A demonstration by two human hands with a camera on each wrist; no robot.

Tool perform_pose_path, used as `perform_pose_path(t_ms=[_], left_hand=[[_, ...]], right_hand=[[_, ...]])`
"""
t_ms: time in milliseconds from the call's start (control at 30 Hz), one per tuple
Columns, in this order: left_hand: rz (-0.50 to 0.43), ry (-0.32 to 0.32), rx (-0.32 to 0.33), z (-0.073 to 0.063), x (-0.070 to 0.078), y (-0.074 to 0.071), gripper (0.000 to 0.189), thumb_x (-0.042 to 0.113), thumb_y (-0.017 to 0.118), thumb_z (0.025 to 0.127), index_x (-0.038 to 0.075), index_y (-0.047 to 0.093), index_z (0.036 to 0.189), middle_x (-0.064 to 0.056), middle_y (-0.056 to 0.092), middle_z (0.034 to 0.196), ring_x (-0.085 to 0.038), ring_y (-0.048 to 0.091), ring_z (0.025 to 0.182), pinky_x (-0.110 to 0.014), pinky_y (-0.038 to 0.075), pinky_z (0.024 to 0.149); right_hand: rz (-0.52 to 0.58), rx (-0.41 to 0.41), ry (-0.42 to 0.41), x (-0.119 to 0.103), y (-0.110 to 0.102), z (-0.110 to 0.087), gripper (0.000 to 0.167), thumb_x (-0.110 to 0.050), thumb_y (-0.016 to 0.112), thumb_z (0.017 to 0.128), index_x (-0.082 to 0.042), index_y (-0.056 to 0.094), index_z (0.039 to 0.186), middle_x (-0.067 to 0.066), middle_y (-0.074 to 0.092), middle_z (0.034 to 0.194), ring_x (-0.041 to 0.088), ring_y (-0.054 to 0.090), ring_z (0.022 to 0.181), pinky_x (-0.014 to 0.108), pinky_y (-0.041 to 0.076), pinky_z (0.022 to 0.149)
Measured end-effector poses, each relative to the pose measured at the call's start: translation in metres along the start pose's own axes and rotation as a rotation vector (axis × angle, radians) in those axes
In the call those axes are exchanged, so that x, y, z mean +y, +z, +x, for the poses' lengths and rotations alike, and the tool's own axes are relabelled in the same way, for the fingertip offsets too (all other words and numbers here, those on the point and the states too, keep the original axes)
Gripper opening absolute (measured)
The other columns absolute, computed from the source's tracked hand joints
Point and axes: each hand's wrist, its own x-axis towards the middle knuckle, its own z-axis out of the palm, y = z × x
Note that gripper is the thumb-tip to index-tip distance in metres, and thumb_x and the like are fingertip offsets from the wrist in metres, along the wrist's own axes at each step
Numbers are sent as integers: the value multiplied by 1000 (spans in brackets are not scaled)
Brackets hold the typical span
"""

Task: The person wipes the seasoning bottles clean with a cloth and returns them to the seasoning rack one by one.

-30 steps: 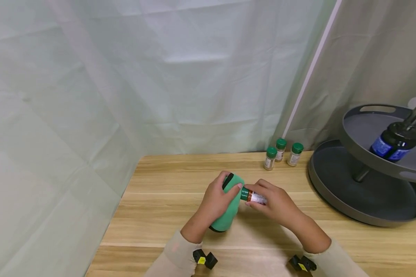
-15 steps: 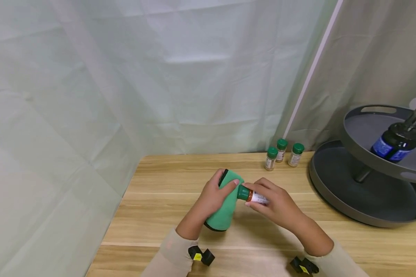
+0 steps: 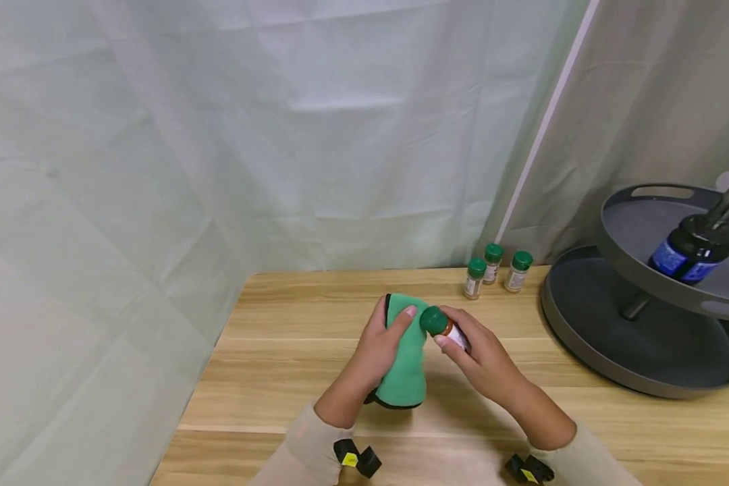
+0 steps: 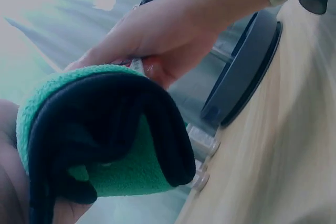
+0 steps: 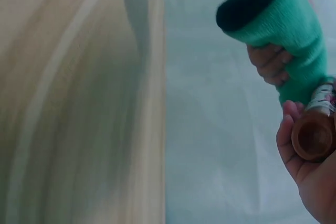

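My left hand [image 3: 378, 347] grips a folded green cloth [image 3: 404, 364] with a dark edge, thumb across its front. In the left wrist view the cloth [image 4: 131, 174] shows its dark-edged folds end-on. My right hand [image 3: 486, 351] holds a spice jar [image 3: 455, 334] with a green lid [image 3: 434, 320] and a white label. The jar is tilted, its lid up against the cloth's right side. From the right wrist view, the reddish-brown base of the jar [image 5: 314, 136] faces the camera, fingers curled around it. Both hands are above the wooden table [image 3: 291, 378].
Three more green-capped spice jars [image 3: 474, 278] stand at the table's back edge. To the right is a dark two-tier round tray [image 3: 583, 317]; its upper tier bears a dark bottle [image 3: 692, 250] with a blue label. Pale curtains [image 3: 364, 135] hang behind the table.
The spice jar has turned so its lid points more up and toward the camera. The cloth has swung more upright, its lower end moving right.
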Motion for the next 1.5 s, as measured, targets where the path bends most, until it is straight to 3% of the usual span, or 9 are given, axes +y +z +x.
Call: perform_pose_path(t_ms=[233, 600, 1000, 1500], left_hand=[[-38, 58, -7, -4, -1, 8, 42, 52, 50, 103, 18, 43, 128, -6, 61, 104, -17, 63, 87, -34, 56, 75], [-6, 71, -16, -6, -1, 13, 41, 49, 49, 105, 18, 41, 129, -9, 57, 108, -18, 63, 90, -34, 57, 77], [19, 85, -18, -10, -1, 19, 39, 46, 50, 105, 23, 41, 135, -10, 58, 114, -20, 63, 96, -36, 56, 82], [59, 71, -70, -12, -2, 22, 36, 44, 52, 105, 22, 43, 132, -9, 59, 106, -18, 64, 86, -35, 57, 74]], right_hand=[[172, -23, 88, -1, 4, -3, 30, -11, 47, 108, -17, 50, 137, 8, 62, 88, 12, 64, 71, 27, 54, 50], [165, 16, 113, -3, 11, -6, 24, -12, 43, 109, -13, 50, 132, 8, 65, 92, 8, 62, 71, 30, 55, 57], [285, 52, 110, -4, 20, -8, 24, -10, 31, 111, -6, 40, 132, 13, 61, 96, 10, 64, 77, 31, 57, 64], [349, 113, 196, -7, 21, -8, 27, -19, 25, 113, -6, 39, 132, 14, 58, 89, 12, 63, 68, 34, 57, 58]])
